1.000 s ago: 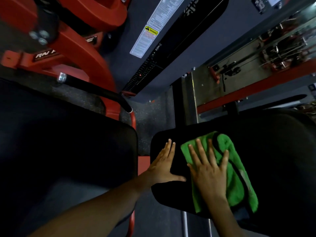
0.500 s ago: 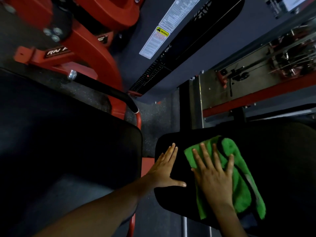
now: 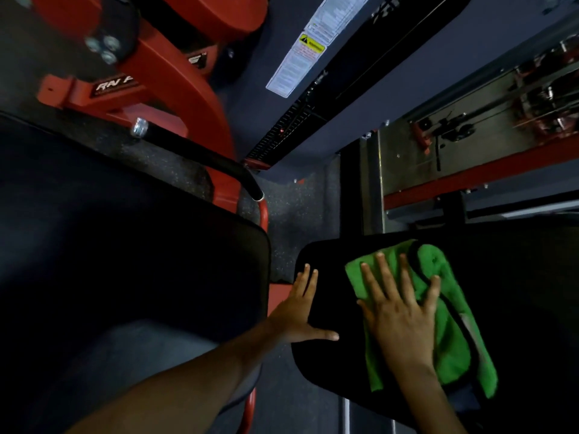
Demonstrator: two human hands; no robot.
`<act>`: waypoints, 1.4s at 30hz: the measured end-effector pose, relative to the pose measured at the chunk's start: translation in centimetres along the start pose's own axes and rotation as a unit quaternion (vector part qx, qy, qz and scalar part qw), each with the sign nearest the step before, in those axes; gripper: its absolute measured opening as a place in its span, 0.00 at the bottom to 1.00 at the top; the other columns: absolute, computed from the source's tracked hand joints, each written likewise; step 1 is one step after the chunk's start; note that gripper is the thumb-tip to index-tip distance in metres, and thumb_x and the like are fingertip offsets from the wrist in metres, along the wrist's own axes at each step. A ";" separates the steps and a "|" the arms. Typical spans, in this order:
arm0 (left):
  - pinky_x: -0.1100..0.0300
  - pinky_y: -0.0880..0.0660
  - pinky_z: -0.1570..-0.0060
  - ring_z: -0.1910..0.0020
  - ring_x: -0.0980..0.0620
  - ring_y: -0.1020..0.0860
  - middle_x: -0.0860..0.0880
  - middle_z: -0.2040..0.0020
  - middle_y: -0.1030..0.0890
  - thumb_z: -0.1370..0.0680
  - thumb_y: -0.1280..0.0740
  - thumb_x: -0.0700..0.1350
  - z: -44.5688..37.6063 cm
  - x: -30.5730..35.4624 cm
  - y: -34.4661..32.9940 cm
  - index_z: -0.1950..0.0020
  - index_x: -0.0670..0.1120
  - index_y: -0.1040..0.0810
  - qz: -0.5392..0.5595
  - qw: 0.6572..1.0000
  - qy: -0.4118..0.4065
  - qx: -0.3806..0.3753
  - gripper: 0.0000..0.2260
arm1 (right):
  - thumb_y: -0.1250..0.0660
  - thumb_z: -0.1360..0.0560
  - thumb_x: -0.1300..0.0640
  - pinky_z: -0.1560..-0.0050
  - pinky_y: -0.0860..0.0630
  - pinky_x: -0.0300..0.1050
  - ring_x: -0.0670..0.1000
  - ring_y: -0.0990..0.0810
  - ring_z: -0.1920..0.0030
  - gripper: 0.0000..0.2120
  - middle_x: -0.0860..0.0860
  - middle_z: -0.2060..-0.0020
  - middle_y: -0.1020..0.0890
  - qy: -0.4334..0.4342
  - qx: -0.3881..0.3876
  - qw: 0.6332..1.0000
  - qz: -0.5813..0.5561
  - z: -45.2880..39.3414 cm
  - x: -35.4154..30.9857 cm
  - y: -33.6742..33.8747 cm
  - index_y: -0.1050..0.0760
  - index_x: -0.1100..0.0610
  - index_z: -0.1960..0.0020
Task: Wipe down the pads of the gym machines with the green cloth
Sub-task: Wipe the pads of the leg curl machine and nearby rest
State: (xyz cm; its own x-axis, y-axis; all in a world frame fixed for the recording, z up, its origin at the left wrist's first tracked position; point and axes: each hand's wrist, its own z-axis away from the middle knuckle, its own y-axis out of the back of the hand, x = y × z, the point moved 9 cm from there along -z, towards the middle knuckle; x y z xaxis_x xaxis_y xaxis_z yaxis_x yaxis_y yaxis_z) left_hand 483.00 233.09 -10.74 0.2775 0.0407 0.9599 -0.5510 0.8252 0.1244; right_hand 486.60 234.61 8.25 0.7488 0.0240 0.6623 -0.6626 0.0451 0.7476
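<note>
Both hands flat: right hand (image 3: 404, 321) on green cloth (image 3: 451, 333), left hand (image 3: 300, 311) on pad (image 3: 332, 296).

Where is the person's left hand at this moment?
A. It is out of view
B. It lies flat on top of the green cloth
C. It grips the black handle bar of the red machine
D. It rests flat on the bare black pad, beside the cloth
D: the left hand lies with straight fingers on the black pad, apart from the green cloth, which the right hand presses.

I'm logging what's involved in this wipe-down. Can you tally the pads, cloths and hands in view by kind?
Black pads: 2, the large pad and the small pad
Green cloth: 1
Hands: 2, the left hand and the right hand
Total: 5
</note>
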 end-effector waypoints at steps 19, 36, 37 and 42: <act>0.38 0.53 0.29 0.24 0.48 0.65 0.52 0.24 0.70 0.34 0.29 0.67 0.8 -2.3 -0.7 0.24 0.49 0.67 -0.152 0.988 0.001 -0.028 0.58 | 0.36 0.26 0.48 0.33 0.68 0.69 0.59 0.39 0.28 0.27 0.56 0.27 0.35 -0.006 -0.065 0.996 0.057 -4.3 -3.7 -3.8 0.32 0.54 0.28; 0.48 0.56 0.25 0.23 0.49 0.62 0.45 0.22 0.64 0.24 0.36 0.60 2.2 -4.3 -2.4 0.23 0.41 0.65 -0.110 0.990 0.046 -0.075 0.47 | 0.40 0.22 0.44 0.38 0.65 0.70 0.58 0.43 0.25 0.32 0.58 0.24 0.43 0.095 -0.151 0.982 0.057 -5.2 -10.7 -8.9 0.43 0.56 0.24; 0.49 0.56 0.25 0.23 0.48 0.61 0.45 0.22 0.63 0.24 0.35 0.60 2.3 -4.4 -2.3 0.24 0.41 0.65 -0.112 0.990 0.047 -0.072 0.47 | 0.35 0.25 0.43 0.38 0.68 0.69 0.59 0.40 0.26 0.34 0.60 0.26 0.39 0.114 -0.164 0.979 0.051 -4.9 -11.4 -9.4 0.38 0.58 0.26; 0.48 0.56 0.25 0.23 0.50 0.61 0.46 0.22 0.64 0.26 0.31 0.59 3.3 -4.1 -3.0 0.23 0.43 0.66 -0.079 0.994 0.034 -0.072 0.50 | 0.16 0.51 0.53 0.28 0.62 0.61 0.59 0.25 0.41 0.36 0.59 0.43 0.19 0.160 -0.082 0.984 0.012 -0.3 -10.9 -8.9 0.19 0.61 0.45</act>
State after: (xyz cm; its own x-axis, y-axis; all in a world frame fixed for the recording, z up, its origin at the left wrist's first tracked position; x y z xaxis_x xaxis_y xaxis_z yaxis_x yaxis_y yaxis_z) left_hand 480.96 228.61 -14.20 0.4068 -0.0611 0.9115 -0.3789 0.8966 0.2293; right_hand 484.36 234.26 -5.66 0.7156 0.3398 0.6102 -0.6892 0.2013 0.6961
